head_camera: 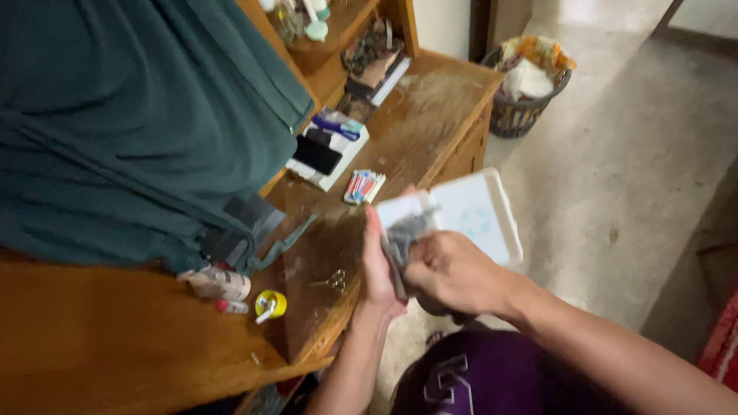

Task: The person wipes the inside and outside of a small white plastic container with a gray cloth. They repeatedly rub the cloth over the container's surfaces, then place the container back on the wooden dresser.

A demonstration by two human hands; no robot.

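The white lidded plastic box [480, 211] sits just beyond both hands, tilted, its long side running away to the right. The left hand [378, 269] cups its near edge from below — the right hand [453, 270] is clenched on a grey cloth [406, 234] against it.

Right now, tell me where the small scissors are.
In the head view, the small scissors lie on the wooden desk near its front edge, just left of the left hand, right of the yellow-capped bottle.

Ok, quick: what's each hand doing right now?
Left hand: closed around the white tray, holding it up beside the desk.
Right hand: closed on a grey cloth pressed to the tray.
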